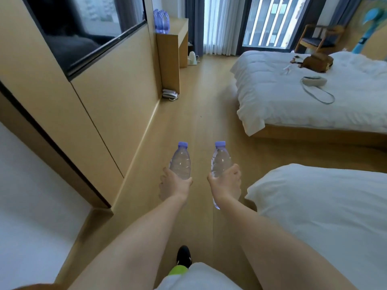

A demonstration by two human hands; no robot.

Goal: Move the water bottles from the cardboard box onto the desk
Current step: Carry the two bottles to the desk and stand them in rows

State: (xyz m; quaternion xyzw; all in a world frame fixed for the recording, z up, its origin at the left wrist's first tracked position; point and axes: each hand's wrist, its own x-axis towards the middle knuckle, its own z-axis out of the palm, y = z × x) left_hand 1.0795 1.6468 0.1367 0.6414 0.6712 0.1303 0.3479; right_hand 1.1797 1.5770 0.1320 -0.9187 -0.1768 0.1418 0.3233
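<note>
My left hand [174,183] curls its grip round the lower body of a clear, ribbed plastic water bottle with a lilac screw cap [180,161], held upright over the pale wooden plank floor [201,105]. My right hand [225,183] grips a second clear plastic bottle with the same lilac cap [220,159], also cap up, its base showing below my wrist. The two bottles are near each other but apart. Far ahead, more lilac-tinted bottles [161,20] stand in a cluster on the light wooden counter [180,32] against the left wall. A bed with a rumpled white duvet [293,97] lies to the right, another white-covered bed [318,206] just beside my right arm.
</note>
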